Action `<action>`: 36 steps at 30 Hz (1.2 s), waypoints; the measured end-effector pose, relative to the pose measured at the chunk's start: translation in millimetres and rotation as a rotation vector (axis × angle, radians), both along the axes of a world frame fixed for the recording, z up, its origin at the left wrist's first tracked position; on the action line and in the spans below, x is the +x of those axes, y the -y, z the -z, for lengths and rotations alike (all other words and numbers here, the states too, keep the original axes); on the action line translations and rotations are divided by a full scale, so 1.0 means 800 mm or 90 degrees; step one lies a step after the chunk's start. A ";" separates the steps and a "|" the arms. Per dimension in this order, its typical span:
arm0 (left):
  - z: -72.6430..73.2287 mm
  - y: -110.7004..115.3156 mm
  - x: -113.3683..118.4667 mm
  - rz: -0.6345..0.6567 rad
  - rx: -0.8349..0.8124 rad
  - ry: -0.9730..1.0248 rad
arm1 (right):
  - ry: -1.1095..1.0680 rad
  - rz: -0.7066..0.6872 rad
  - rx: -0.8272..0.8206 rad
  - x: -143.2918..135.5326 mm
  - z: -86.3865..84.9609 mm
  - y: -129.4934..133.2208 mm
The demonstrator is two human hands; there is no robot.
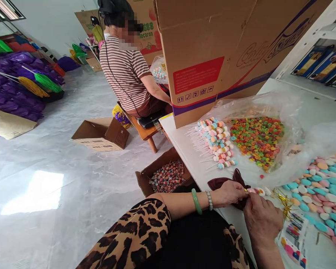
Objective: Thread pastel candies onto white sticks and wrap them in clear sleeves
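A wrapped candy skewer [260, 191] with pink and white pieces lies between my hands at the table's near edge. My left hand [232, 192], with a green bangle and a bead bracelet at its wrist, is closed in a pinch at the skewer's left end, where a bit of gold shows. My right hand [261, 216] is closed at the same end, its fingertips meeting the left ones. Dark brown fabric [217, 183], shaped like a bow, sits behind and under my left hand. Just right of the skewer lie several gold twist ties [286, 204].
Stacked candy skewers [217, 144] lie beside a plastic bag of ring candies [257, 138]. Loose pastel candies [324, 190] cover the right side, near a printed packet [294, 239]. A tall carton [201, 48] stands behind. A box of wrapped lollipops [168, 177] is below; a seated co-worker [126, 74] is beyond.
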State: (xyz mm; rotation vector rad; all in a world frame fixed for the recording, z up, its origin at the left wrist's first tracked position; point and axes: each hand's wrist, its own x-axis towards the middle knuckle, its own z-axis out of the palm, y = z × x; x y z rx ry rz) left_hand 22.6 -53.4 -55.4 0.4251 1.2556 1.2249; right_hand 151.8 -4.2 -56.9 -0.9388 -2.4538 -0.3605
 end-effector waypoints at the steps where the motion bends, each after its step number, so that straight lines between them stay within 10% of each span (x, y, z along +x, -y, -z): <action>1: 0.000 0.000 0.000 0.001 0.005 0.002 | -0.006 0.002 -0.019 0.002 0.001 0.000; 14: -0.011 0.000 -0.001 -0.113 -0.024 0.002 | -0.676 0.139 -0.881 -0.010 -0.002 0.014; 22: -0.003 -0.004 0.010 -0.073 0.047 -0.011 | -0.402 0.159 -0.549 -0.020 -0.004 0.017; 29: -0.007 -0.004 0.012 -0.090 0.020 -0.002 | -0.753 0.110 -0.953 -0.019 0.012 0.015; 36: -0.021 0.001 -0.049 0.416 0.012 0.048 | -0.411 -0.181 -0.665 0.002 -0.016 0.035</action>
